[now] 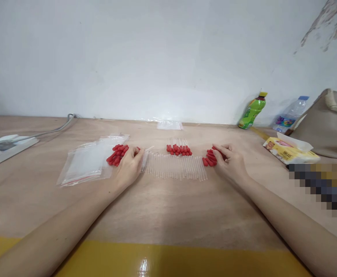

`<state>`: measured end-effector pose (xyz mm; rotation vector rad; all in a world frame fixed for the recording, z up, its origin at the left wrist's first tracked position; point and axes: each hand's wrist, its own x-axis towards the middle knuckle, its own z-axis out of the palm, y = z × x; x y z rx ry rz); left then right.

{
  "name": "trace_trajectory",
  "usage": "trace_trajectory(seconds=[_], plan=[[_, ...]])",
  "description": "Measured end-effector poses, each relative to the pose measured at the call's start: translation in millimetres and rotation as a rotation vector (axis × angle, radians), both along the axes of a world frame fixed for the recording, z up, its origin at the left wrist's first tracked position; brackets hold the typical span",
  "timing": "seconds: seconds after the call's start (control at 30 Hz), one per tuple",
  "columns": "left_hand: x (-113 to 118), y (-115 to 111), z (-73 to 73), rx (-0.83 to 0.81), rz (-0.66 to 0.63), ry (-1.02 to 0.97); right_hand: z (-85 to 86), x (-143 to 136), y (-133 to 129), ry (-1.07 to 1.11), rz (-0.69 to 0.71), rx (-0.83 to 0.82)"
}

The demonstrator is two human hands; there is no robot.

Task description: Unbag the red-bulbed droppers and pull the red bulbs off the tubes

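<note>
Slim clear tubes [171, 166] lie side by side in a long row on the table. Red rubber bulbs [180, 150] form a cluster at the row's far edge, with more clear tubes [178, 141] reaching away behind them. At the row's left end is my left hand [131, 164], its thumb and fingers pinched together at a clear tube and a bit of red. A pile of red bulbs [118, 154] sits beside it. To the right, my right hand [229, 159] closes its fingertips on red bulbs [209, 158], partly hiding them.
Clear zip bags [84, 163] lie at left, and another bag [170, 125] near the wall. A power strip [10, 146] with cables is far left. On the right stand a green bottle [252, 111], a water bottle [291, 115], a tissue pack [291, 151] and a beige bag [327, 123].
</note>
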<state>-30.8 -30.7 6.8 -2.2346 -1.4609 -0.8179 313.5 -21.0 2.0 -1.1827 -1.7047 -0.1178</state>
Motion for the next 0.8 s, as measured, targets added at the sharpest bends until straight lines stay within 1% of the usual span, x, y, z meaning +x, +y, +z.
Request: trace_trajectory(seconds=[0.1, 0.2, 0.3, 0.43, 0.6, 0.7, 0.8], plan=[[0, 4, -2.1, 0.084, -0.061, 0.007, -1.3, 8, 7, 0.055, -0.073, -0.096], [4, 8, -0.6, 0.186, -0.152, 0.040, 0.3, 13, 10, 0.144, -0.106, -0.181], [9, 8, 1.6, 0.216, -0.213, 0.084, 1.3, 16, 11, 0.215, -0.118, -0.236], [14, 6, -0.5, 0.152, -0.237, 0.075, -0.1, 18, 10, 0.098, -0.092, -0.242], [18, 2, -4.8, 0.053, -0.213, 0.023, -5.3, 21, 12, -0.046, -0.062, -0.162], [18, -2, -1.0, 0.026, -0.229, 0.019, -7.0, 25, 15, -0.107, -0.062, -0.148], [17, -7, 5.2, -0.062, -0.273, 0.090, -7.2, 30, 19, -0.165, -0.015, -0.115]])
